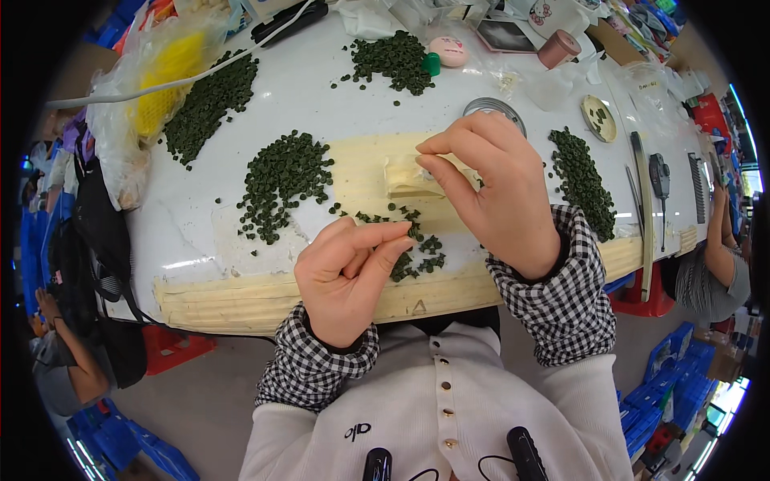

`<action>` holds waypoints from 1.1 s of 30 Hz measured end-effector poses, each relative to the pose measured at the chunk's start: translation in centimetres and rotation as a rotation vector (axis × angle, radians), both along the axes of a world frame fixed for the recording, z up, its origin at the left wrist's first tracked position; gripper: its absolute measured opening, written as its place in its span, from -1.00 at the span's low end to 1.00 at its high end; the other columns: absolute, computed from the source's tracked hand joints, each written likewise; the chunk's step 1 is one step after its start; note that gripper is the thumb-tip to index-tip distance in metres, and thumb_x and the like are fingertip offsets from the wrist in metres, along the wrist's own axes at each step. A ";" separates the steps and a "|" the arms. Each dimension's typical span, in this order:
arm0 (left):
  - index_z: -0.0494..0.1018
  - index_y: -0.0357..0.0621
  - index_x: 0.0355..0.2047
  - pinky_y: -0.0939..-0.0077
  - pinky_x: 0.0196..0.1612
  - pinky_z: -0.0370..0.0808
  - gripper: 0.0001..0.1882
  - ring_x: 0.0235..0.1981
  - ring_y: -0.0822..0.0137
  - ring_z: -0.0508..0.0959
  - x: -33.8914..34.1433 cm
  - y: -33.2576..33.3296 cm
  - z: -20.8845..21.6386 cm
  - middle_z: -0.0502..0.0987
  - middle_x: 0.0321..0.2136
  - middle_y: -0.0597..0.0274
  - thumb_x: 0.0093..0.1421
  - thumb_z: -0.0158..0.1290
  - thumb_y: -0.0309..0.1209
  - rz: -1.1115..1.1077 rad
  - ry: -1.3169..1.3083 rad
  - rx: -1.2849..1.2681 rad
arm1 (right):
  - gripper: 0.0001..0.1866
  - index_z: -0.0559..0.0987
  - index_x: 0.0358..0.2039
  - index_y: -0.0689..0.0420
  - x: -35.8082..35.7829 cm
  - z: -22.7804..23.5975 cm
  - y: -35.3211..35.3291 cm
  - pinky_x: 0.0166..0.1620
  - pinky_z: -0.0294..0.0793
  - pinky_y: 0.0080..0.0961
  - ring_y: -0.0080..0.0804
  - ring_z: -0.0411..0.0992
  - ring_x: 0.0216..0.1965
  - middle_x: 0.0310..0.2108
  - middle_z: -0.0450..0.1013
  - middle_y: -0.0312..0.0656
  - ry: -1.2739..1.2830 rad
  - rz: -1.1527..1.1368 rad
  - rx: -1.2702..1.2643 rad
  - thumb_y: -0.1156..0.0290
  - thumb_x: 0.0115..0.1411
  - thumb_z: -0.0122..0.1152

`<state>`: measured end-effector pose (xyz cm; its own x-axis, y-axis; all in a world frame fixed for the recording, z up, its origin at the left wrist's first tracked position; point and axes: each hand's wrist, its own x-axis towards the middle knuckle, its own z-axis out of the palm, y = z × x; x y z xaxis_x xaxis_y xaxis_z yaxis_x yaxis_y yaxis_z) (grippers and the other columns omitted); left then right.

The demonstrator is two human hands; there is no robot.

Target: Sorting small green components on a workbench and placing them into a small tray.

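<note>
Head view: both hands sit over the middle of the frame, palms inward. Left hand (pixel 345 276), low centre: thumb and forefinger drawn to a narrow pinch, other fingers curled under, probably to keep them off the loose bits; whether anything is between the tips I cannot tell. Right hand (pixel 505 180), centre and higher: thumb and forefinger also nearly meeting, pointing left; too fine to tell if they grip something. A small grip would suit pieces this tiny. Beneath the left fingertips, a loose scatter of dark green pieces (pixel 429 263), centre of frame, perhaps kept nearest for easy reach. Just beside the right fingertips, a transparent plastic box (pixel 403 183) lies on pale yellow tape (pixel 361 164); the tape may be there to cover the white tabletop (pixel 184 232). Larger heaps stand apart: left-centre pile (pixel 285 180), upper-left pile (pixel 212 104), top-centre pile (pixel 393 60), right-hand pile (pixel 581 180). The gaps may serve to keep batches from mixing. Round metal tin (pixel 513 110), partly hidden behind my right hand. Shallow round dish (pixel 607 127), upper right, holds a few green bits, its rim likely stopping them straying. Checked sleeves (pixel 317 369) snug at both wrists, presumably to keep cuffs off the pieces.
</note>
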<state>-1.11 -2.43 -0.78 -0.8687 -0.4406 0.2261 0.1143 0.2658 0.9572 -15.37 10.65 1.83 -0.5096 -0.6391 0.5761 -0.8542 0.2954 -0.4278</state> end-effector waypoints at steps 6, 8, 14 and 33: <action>0.60 -0.22 -0.33 0.69 -0.58 0.08 -0.81 -0.67 0.59 0.11 0.0 -0.1 -0.2 0.12 -0.74 0.46 -0.02 0.22 -0.62 0.011 -0.001 0.003 | -0.91 0.55 -0.44 0.24 1.0 2.2 0.8 -0.32 0.37 -0.48 -0.33 0.39 -0.39 -0.48 0.44 -0.18 -0.007 -0.047 -0.138 0.56 0.01 0.28; 0.60 -0.22 -0.33 0.69 -0.58 0.08 -0.81 -0.67 0.59 0.11 0.1 -0.1 -0.1 0.12 -0.74 0.46 -0.02 0.22 -0.62 0.008 0.005 0.002 | -0.94 0.52 -0.41 0.30 2.3 4.1 1.8 -0.22 0.36 -0.52 -0.41 0.39 -0.34 -0.43 0.45 -0.17 -0.082 -0.041 -0.194 0.59 0.10 0.20; 0.60 -0.20 -0.33 0.68 -0.58 0.08 -0.80 -0.67 0.59 0.12 0.0 0.0 0.1 0.14 -0.73 0.45 -0.02 0.23 -0.62 -0.008 -0.002 -0.005 | -0.86 0.42 -0.31 0.29 2.9 2.3 1.6 -0.23 0.42 -0.54 -0.42 0.45 -0.34 -0.38 0.44 -0.16 -0.520 0.277 -0.212 0.46 0.22 0.11; 0.60 -0.18 -0.35 0.67 -0.59 0.08 -0.82 -0.67 0.59 0.12 0.0 0.0 0.0 0.17 -0.73 0.45 -0.02 0.24 -0.61 -0.008 0.009 -0.037 | -0.81 0.34 -0.28 0.30 2.9 1.6 1.3 -0.17 0.48 -0.59 -0.48 0.48 -0.29 -0.36 0.43 -0.15 -0.661 0.330 -0.185 0.40 0.31 -0.02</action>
<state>-1.14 -2.47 -0.74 -0.8699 -0.4252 0.2500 0.1248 0.3005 0.9456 -12.46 11.97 3.40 -0.5853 -0.7407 0.3298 -0.4343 -0.0571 -0.8990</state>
